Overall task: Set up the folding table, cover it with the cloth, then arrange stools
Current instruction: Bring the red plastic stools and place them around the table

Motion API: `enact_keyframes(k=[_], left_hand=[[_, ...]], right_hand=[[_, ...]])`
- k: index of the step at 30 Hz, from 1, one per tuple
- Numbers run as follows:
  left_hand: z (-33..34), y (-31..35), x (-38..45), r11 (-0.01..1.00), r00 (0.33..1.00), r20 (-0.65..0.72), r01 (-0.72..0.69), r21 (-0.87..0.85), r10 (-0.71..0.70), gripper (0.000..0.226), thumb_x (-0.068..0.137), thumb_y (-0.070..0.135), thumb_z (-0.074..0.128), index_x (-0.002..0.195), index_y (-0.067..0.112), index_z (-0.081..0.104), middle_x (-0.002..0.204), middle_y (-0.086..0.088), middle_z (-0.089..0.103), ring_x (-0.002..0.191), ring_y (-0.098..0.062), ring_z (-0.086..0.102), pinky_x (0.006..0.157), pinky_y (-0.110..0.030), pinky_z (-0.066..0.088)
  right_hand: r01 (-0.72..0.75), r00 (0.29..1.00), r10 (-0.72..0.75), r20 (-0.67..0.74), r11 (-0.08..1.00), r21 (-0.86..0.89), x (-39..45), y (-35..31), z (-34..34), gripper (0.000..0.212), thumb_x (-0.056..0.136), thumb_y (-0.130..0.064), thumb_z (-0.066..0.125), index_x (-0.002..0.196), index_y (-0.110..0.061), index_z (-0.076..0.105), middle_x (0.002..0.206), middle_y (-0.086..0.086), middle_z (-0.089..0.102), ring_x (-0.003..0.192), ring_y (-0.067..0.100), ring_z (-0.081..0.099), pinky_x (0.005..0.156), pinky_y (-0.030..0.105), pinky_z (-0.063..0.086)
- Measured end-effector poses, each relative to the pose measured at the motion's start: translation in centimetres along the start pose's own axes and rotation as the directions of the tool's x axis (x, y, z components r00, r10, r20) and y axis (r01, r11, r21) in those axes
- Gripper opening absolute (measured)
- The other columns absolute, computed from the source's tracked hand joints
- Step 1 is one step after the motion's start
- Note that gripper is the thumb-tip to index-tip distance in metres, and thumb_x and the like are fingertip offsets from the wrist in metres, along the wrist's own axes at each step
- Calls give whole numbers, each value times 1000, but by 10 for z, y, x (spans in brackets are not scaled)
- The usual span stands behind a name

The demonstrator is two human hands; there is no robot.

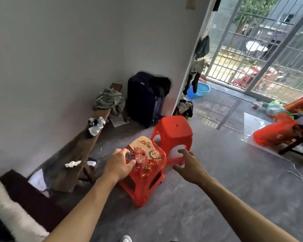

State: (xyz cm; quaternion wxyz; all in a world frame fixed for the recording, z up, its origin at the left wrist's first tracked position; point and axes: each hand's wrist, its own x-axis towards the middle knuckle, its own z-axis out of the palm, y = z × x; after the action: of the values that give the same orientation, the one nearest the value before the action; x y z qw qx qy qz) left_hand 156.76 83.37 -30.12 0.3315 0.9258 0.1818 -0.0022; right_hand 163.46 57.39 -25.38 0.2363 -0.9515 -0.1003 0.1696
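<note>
Two red plastic stools stand on the grey floor near the wall. The nearer stool [143,182] carries a flat printed fan or card [147,151] with flowers on its seat. My left hand [120,164] rests on that card at the seat's near-left edge, fingers curled over it. The taller stool [175,131] stands just behind. My right hand [189,163] reaches beside its lower leg with fingers spread and nothing in them. A table with a glossy top [262,126] shows at the right edge.
A long wooden bench [77,154] with socks and crumpled clothes runs along the left wall. A dark suitcase [143,98] stands in the corner. Blue basins [201,89] sit by the barred balcony door. Red bags [276,131] lie on the right-hand table.
</note>
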Motion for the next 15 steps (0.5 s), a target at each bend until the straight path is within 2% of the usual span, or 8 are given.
enact_keyframes(k=[2, 9, 15], left_hand=[[-6, -11, 19, 999, 999, -12, 37, 10, -37, 43, 83, 38, 71, 118, 15, 61, 120, -8, 58, 112, -24, 56, 98, -32, 44], [-13, -44, 94, 984, 984, -85, 163, 70, -157, 42, 79, 39, 73, 113, 16, 64, 115, -6, 60, 103, -24, 60, 95, -39, 48], [24, -35, 142, 940, 950, -63, 311, 138, -305, 45, 81, 45, 69, 117, 19, 63, 119, -3, 59, 112, -23, 56, 99, -37, 44]], right_hand=[[-10, 1000, 9, 10, 1000, 16, 30, -7, -1, 69, 85, -38, 68, 144, -20, 38, 139, 13, 47, 114, 28, 57, 98, 42, 49], [48, 987, -46, 156, 999, -10, 151, -13, 12, 74, 80, -49, 68, 143, -25, 36, 134, 8, 50, 117, 26, 54, 95, 43, 50], [162, 938, -144, 316, 986, -33, 257, 11, 30, 71, 86, -35, 66, 147, -20, 33, 135, 8, 50, 120, 29, 47, 96, 41, 46]])
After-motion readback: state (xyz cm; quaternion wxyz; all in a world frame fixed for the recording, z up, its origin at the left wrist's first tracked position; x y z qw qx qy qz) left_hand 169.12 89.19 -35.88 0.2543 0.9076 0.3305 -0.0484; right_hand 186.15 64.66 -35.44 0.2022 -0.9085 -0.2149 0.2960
